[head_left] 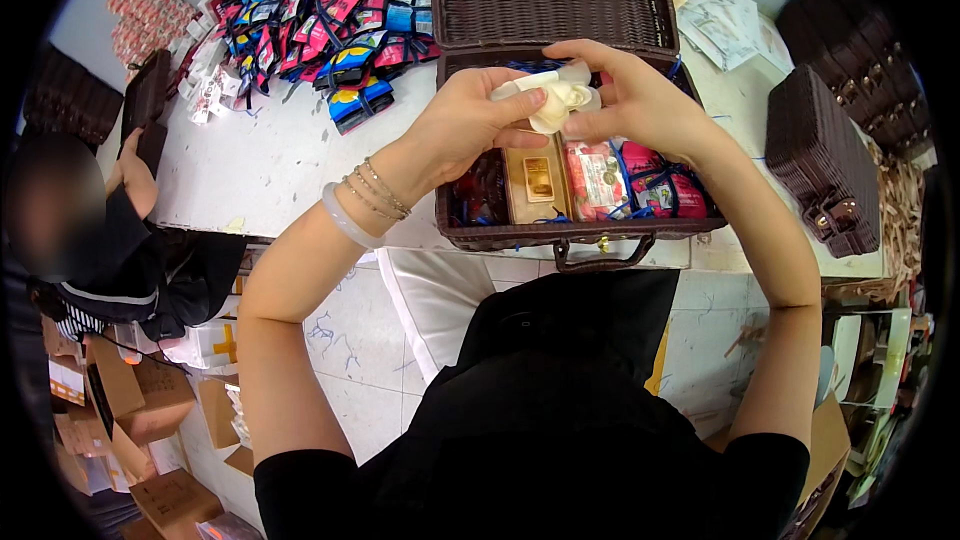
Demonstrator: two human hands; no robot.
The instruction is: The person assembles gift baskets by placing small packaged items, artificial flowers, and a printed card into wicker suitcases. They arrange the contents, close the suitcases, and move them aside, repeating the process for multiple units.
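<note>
- Stretching wide beneath it all, the pale worktop [300, 165] gives a flat base; best to let the load rest squarely on it. The heaped packets [340, 15] cover much of its far left.
- Next in size, the brown wicker case [485, 233], lid thrown back! Working right above its open body seems sensible, since a slip would land inside. The lid's top is cut off by the frame, and the forearms and hands mask the back of the interior.
- Now the hands: left hand [480, 112] pinching the white flower [566, 98], thumb across its front; right hand [645, 105] curved around the other side, its thumb low against the petals. Light fingertip pressure looks right for both. Some fingertips vanish behind the bloom.
- Down inside, a gold-toned box [521, 202] sits beside a pink-and-white packet [598, 190]; I'd keep the knuckles off both. Their upper ends duck under the hands.
- Smallest, that flower, held up over the case between both hands! Turning it gently by its base should spare the petals. Its underside is hidden, and whether it has a stem, I can't tell.
</note>
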